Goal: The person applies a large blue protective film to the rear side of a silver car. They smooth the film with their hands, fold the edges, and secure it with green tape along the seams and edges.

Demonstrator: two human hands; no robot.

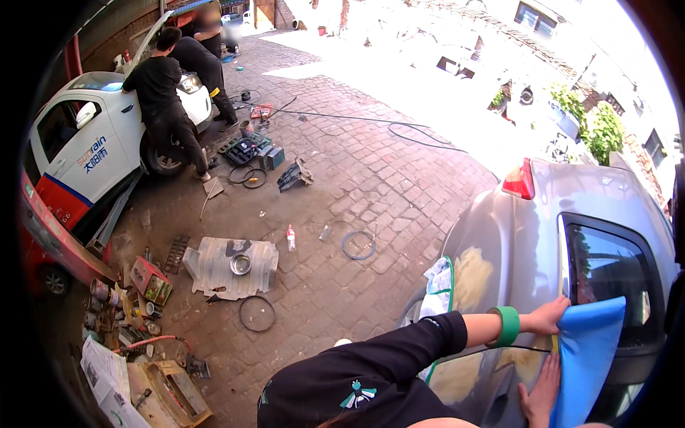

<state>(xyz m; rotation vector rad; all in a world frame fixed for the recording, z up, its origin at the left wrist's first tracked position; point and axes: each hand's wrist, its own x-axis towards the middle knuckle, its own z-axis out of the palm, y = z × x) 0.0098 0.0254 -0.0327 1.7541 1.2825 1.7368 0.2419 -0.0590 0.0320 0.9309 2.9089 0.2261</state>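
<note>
My left hand (548,317), with a roll of green tape (508,324) around the forearm above it, is closed on the top corner of a blue sheet (589,342) at the rear side window (603,264) of a silver car (524,228). Below it, my right hand (544,396) lies with fingers stretched out along the sheet's left edge, near a thin yellow strip (554,342). The car's body has pale sanded patches (471,274), and white masking material edged in green (437,292) is on it farther left.
Co-workers (160,93) bend at a white-and-red car (85,135) at the upper left. Tool cases (242,150), a cable (357,118), a hose coil (357,245), a bottle (291,237), a metal panel (214,264) and piled cans (103,292) lie on the paving.
</note>
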